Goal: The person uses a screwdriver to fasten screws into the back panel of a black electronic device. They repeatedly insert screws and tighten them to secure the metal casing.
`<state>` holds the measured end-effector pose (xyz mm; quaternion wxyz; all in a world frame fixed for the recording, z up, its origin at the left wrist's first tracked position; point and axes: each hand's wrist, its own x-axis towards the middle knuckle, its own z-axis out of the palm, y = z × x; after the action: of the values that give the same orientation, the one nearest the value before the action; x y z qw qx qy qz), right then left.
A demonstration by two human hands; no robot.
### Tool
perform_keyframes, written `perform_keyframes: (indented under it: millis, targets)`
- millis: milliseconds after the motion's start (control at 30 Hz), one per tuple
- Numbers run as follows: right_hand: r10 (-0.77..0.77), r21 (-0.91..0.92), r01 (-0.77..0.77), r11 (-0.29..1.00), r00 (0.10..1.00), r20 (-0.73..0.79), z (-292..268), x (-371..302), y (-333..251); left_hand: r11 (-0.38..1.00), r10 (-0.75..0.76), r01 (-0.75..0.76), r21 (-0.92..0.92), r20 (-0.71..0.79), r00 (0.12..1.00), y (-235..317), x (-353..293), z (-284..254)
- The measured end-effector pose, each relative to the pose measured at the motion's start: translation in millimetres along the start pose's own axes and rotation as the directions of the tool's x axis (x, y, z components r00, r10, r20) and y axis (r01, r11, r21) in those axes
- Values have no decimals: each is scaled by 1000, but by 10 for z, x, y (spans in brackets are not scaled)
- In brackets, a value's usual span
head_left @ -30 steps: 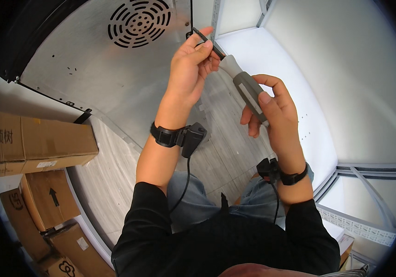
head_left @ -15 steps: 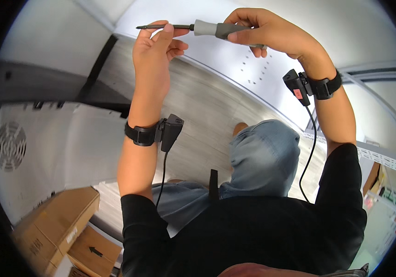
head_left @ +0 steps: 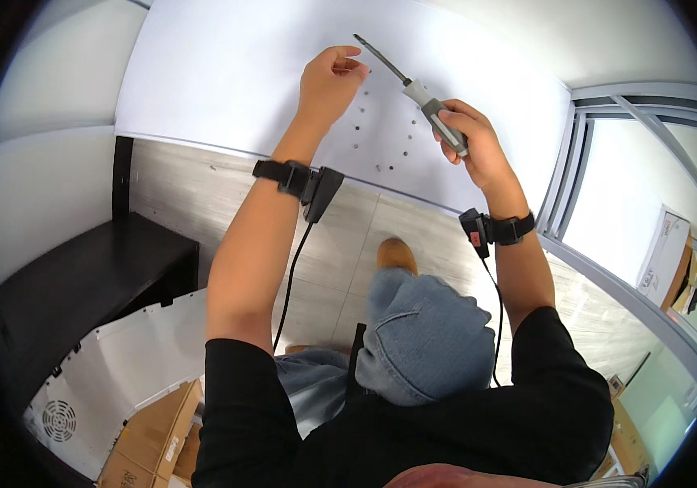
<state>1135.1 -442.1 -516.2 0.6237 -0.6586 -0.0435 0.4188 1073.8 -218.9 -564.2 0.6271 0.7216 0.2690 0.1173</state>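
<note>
My right hand [head_left: 474,138] is wrapped around the grey handle of a screwdriver [head_left: 426,104]. Its dark shaft slants up and to the left, with the tip past the fingers of my left hand. My left hand [head_left: 332,85] is over the white table [head_left: 226,73], its thumb and fingers drawn together in a pinch. A small dark speck shows at those fingertips; whether it is held or lies on the table I cannot tell. Between my hands, several small screws [head_left: 357,128] are laid out on the table in two rough rows.
A black low bench [head_left: 88,268] stands at the left, with a white vented panel [head_left: 113,358] and a cardboard box [head_left: 149,439] nearer me. A grey metal frame [head_left: 568,171] borders the table's right end. Cables [head_left: 287,293] hang from both wrist straps.
My left hand has let go of the screwdriver shaft and moved right, over the table. The screwdriver has swung from level to slanting, and my right hand is lower. The view has shifted.
</note>
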Motion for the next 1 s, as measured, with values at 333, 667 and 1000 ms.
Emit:
perform_keyframes:
  millis: [333,667,1000]
  targets:
    - [69,63,-62,996,991,-117,-393,234,194,870,-23,84,486,-129,991,-395,736,556]
    - [55,-159,-69,985,994,-92,-298,274,116,973,-185,204,112,-157,970,-320,660,365]
    - [-198,-496,391,775,896,398,728,149,-224,392,-353,75,-917,-74,933,-158,-988,-1115]
